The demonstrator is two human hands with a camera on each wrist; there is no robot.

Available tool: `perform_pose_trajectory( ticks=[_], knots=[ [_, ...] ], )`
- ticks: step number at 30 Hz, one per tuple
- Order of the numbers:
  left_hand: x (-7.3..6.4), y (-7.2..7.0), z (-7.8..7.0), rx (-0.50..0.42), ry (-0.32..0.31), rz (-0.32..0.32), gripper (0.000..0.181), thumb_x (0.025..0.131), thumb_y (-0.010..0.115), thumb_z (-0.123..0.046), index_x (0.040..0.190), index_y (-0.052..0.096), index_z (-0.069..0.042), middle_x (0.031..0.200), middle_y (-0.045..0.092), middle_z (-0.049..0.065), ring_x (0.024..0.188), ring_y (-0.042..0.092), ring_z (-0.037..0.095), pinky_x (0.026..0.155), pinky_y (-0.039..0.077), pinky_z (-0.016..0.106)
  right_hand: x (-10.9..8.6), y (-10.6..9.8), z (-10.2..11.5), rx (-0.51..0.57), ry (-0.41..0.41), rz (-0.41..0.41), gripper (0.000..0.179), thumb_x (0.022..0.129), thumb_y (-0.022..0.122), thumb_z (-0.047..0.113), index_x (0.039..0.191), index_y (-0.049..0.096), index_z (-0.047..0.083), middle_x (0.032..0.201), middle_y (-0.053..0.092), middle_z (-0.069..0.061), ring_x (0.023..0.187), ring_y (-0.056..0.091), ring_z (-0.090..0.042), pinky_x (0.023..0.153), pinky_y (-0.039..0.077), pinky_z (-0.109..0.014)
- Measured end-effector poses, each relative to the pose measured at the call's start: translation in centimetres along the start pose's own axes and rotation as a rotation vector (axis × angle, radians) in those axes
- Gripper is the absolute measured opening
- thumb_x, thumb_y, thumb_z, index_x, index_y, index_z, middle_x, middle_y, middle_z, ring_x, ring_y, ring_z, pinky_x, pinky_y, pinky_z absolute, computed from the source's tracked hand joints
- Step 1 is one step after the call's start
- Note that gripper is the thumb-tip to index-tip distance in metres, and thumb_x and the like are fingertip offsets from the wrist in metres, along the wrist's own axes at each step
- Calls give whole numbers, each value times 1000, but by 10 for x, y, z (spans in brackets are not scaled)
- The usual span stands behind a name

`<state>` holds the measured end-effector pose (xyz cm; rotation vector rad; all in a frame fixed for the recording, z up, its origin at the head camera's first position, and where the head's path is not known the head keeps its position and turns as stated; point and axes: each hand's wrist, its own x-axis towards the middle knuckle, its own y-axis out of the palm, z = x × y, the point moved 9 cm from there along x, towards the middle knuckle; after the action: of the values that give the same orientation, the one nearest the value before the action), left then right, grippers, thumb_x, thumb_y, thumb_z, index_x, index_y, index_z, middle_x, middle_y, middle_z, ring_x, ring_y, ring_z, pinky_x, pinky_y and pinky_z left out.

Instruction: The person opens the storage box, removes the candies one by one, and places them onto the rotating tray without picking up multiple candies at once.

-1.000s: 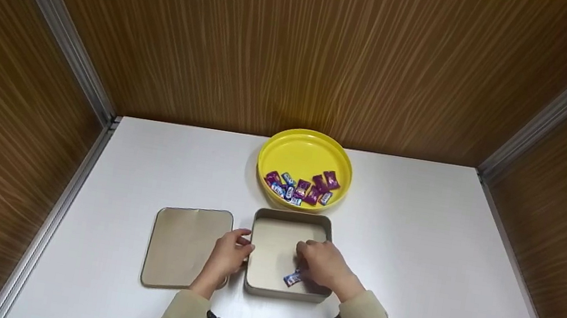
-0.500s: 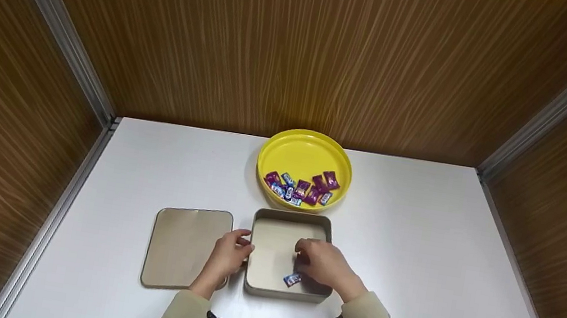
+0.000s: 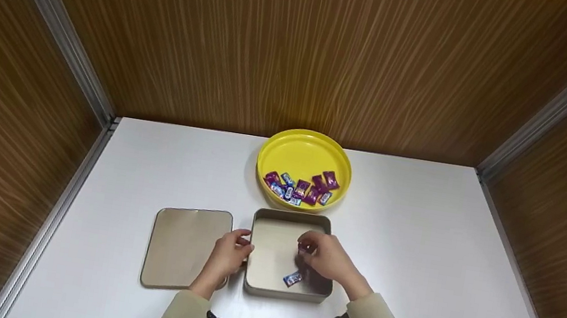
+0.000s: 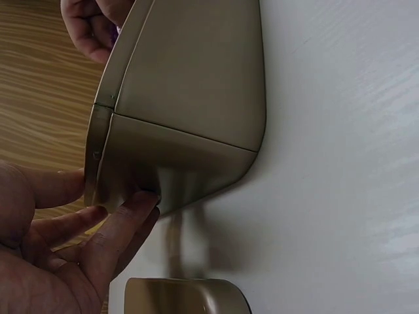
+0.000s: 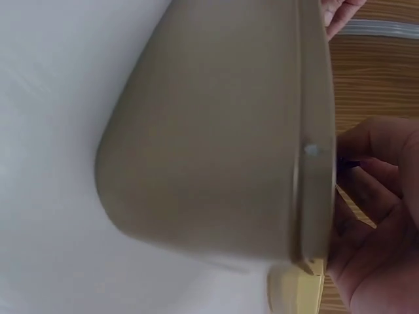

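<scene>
My left hand holds the left wall of an open tan tin box. In the left wrist view its fingers press the outer wall, with another digit at the rim. Over the right part of the box, my right hand pinches a purple-wrapped candy, mostly hidden by the fingers. A blue-and-white wrapped candy lies on the box floor near the front. Whether the dark patch beside it is another candy or shadow, I cannot tell.
A round yellow tray with several purple and blue wrapped candies stands directly behind the box. Left of the box lies its flat tan lid. Wood-grain panels enclose the white table at the back and sides.
My right hand has lifted slightly inside the box, and the purple candy now shows between its fingers. The blue candy has come into fuller view. My left hand has stayed in place.
</scene>
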<state>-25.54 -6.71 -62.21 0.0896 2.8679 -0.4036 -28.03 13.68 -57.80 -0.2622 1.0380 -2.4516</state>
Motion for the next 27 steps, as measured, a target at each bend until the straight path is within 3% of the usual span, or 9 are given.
perform_pose_trajectory(
  ticks=[7, 12, 17, 27],
  knots=[
    [1, 1, -2, 31, 13, 7, 40, 94, 59, 0, 133, 52, 8, 101, 61, 15, 89, 66, 31, 68, 57, 34, -1, -18, -14, 111, 142, -110, 40, 85, 67, -2, 126, 63, -1, 103, 70, -10, 83, 66, -19, 68, 57, -34],
    [1, 2, -2, 2, 19, 15, 40, 94, 58, 1, 133, 52, 9, 102, 61, 16, 89, 67, 33, 68, 58, 36, 0, -29, -24, 149, 236, -188, 27, 86, 69, 2, 113, 71, 4, 96, 71, -5, 80, 65, -17, 71, 56, -34],
    [0, 2, -1, -40, 11, 18, 40, 94, 57, 2, 133, 51, 9, 103, 59, 16, 90, 66, 33, 70, 58, 36, 3, -40, -36, 205, 314, -266, 16, 86, 72, 4, 101, 71, 4, 88, 69, -4, 76, 65, -18, 66, 56, -33],
    [-2, 1, -2, -49, 1, 19, 41, 94, 57, 2, 134, 50, 9, 102, 59, 16, 93, 64, 34, 71, 58, 36, 12, -66, -51, 331, 393, -401, 15, 89, 73, 13, 98, 69, 2, 93, 70, -9, 82, 69, -22, 75, 56, -38]
  ],
)
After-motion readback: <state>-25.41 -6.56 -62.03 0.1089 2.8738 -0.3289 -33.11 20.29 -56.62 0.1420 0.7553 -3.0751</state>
